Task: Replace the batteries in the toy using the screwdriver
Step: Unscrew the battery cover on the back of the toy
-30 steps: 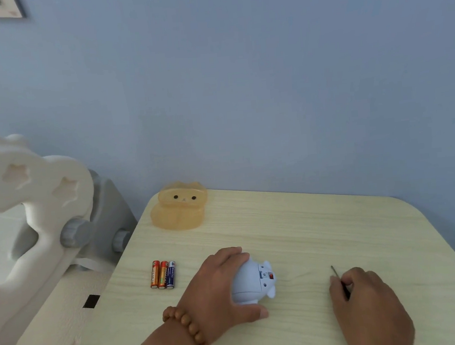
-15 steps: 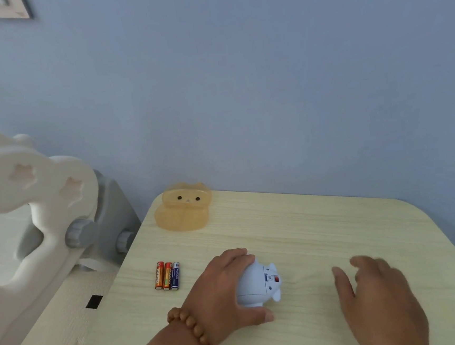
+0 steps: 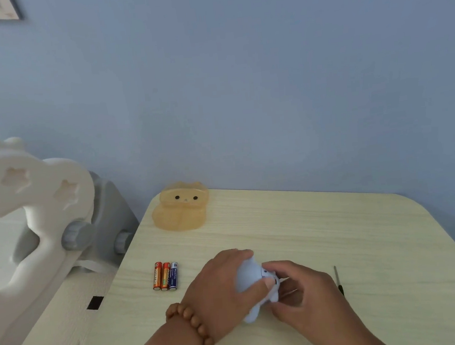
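Note:
A small pale blue toy (image 3: 250,276) sits near the front of the light wooden table (image 3: 322,227). My left hand (image 3: 225,290) wraps around it from the left, thumb across its underside. My right hand (image 3: 306,294) has its fingers on the toy's right side, touching the underside near a small red part. Three batteries (image 3: 165,276), two orange and one blue, lie side by side to the left. The thin screwdriver (image 3: 338,281) lies alone on the table, just right of my right hand.
A translucent orange bear-shaped piece (image 3: 181,209) rests at the table's back left corner. A white and grey plastic play fence (image 3: 32,217) stands left of the table. A blue wall runs behind.
My right hand let go of the screwdriver, left it on the table and moved left onto the toy. My left hand tilted the toy up.

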`<state>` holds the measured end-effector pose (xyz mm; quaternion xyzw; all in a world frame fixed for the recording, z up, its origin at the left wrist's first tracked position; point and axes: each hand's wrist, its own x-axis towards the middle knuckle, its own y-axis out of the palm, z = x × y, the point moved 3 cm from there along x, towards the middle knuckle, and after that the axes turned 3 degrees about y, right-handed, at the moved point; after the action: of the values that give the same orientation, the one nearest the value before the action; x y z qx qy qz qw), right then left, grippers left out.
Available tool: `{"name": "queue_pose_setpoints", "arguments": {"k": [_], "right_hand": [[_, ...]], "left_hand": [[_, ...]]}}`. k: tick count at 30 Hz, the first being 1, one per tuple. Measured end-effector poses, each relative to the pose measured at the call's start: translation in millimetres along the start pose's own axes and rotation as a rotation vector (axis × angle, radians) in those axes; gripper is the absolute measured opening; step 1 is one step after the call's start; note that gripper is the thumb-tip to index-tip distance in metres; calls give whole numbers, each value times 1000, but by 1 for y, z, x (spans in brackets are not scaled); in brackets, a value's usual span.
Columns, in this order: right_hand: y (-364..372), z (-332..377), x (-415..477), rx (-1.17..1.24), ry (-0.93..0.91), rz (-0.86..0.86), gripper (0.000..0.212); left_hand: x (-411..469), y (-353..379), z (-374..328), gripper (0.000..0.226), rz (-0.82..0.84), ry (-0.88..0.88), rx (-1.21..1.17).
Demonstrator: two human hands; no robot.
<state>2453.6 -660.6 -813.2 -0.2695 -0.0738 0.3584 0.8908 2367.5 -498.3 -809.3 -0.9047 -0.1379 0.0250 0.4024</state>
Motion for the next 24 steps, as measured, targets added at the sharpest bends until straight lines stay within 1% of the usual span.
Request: {"name": "queue_pose_setpoints", "arguments": {"k": [2, 4, 8, 10, 15, 19, 24], "right_hand": [[-1, 0, 0, -9, 8, 8, 51], [-1, -2, 1, -5, 21, 12, 51], [-2, 0, 2, -22, 16, 13, 50], [-2, 2, 1, -22, 18, 12, 49], [-2, 7, 0, -19, 29, 38, 44], [0, 10, 0, -30, 23, 10, 41], [0, 10, -1, -28, 30, 2, 36]], "left_hand": [[1, 1, -6, 66, -41, -57, -5], [2, 2, -11, 55, -56, -102, 19], [5, 3, -23, 59, -63, -168, 45], [7, 2, -29, 55, -72, -189, 56], [13, 7, -38, 41, -93, -162, 184], [19, 10, -39, 36, -42, -147, 253], [20, 10, -42, 28, 19, -84, 337]]}}
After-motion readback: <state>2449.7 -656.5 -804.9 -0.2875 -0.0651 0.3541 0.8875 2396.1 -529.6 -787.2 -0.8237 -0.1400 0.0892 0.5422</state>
